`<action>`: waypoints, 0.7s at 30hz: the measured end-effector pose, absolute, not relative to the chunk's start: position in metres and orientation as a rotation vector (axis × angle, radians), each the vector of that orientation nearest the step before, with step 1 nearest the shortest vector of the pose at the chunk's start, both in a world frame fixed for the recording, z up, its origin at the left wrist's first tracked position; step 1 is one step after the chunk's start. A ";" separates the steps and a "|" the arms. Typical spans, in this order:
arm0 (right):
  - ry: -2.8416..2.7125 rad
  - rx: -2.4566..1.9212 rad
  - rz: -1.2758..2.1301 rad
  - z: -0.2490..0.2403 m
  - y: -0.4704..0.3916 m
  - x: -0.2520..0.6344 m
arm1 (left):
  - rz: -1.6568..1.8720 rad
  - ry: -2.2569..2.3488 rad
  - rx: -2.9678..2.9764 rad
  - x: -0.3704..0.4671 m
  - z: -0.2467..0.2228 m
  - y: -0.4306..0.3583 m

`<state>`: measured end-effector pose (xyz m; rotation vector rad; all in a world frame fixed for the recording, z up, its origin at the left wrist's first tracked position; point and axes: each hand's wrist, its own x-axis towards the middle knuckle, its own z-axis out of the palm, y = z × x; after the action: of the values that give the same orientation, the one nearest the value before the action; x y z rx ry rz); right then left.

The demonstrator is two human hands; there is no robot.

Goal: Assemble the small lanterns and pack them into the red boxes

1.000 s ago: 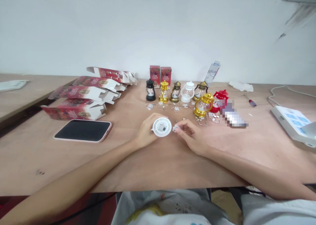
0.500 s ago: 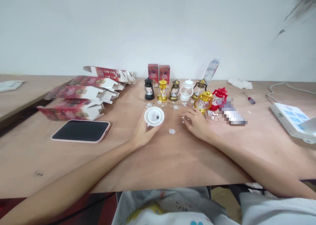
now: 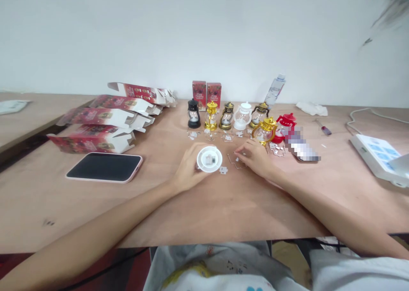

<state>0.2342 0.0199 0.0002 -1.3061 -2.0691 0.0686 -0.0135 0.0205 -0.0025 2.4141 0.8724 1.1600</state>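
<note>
My left hand (image 3: 189, 168) is wrapped round a round white piece (image 3: 209, 159), whose open end faces me and shows small parts inside. To its right, my right hand (image 3: 255, 157) has thumb and forefinger pinched together beside a thin wire outline (image 3: 234, 162) on the table. Whatever that pinch holds is too small to make out. A small flat white part (image 3: 223, 170) lies between the hands. Behind them stand several small lanterns: a black one (image 3: 193, 115), a gold one (image 3: 211, 117), a white one (image 3: 242, 117) and a red one (image 3: 285, 127) among them.
Flattened red boxes (image 3: 92, 139) lie at the left, behind a phone (image 3: 105, 167). Two upright red boxes (image 3: 199, 95) and a leaning bottle (image 3: 275, 90) stand at the back. A screwdriver (image 3: 325, 129), tissue (image 3: 311, 108) and white device (image 3: 380, 154) are on the right.
My left hand has shifted slightly right and nearer with the white piece, which has turned. The fingers of my right hand have closed into a pinch.
</note>
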 end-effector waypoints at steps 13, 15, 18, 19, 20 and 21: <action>-2.024 -0.679 -0.370 0.037 -0.031 0.182 | 1.126 0.931 2.538 -0.014 -0.001 0.014; -2.048 -0.690 -0.416 0.036 -0.031 0.180 | 1.143 0.909 2.555 -0.014 -0.002 0.014; -2.090 -0.759 -0.392 0.034 -0.030 0.179 | 1.145 0.894 2.580 -0.014 -0.004 0.016; -2.101 -0.778 -0.371 0.034 -0.030 0.178 | 1.151 0.892 2.584 -0.014 -0.004 0.016; -2.110 -0.790 -0.348 0.034 -0.030 0.178 | 1.161 0.891 2.586 -0.014 -0.004 0.017; -2.116 -0.797 -0.328 0.033 -0.030 0.178 | 1.173 0.891 2.588 -0.014 -0.005 0.017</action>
<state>0.1778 -0.0303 0.0335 -0.7966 -2.1162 -0.3280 -0.0141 0.0169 -0.0046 2.5883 0.8905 1.1731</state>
